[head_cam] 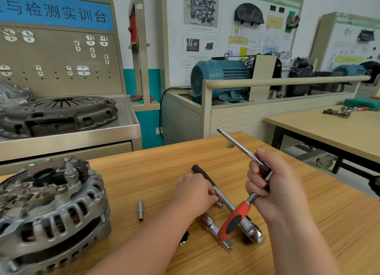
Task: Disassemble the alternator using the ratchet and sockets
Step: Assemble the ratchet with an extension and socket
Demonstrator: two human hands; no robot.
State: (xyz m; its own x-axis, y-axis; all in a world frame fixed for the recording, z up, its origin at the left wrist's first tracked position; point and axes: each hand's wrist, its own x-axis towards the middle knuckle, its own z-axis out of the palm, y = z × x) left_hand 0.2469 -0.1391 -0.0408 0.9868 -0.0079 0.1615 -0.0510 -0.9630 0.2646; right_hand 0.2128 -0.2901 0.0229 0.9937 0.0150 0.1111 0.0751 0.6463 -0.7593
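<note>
The silver alternator (49, 211) sits at the left edge of the wooden table (154, 172). My right hand (273, 184) grips a small ratchet with a red and black handle (233, 221) and a long chrome extension bar (236, 143) pointing up and away. My left hand (195, 192) reaches down onto a larger chrome ratchet with a black grip (205, 177) lying on the table, fingers curled at a small socket (219, 204) beside its shaft. A loose long socket (140, 211) lies between the alternator and my left arm.
Another chrome tool (216, 230) lies under the red handle. A metal workbench with a clutch pressure plate (59, 114) stands at back left. A teal electric motor (220, 79) on a stand and a second wooden table (329, 131) are behind and right.
</note>
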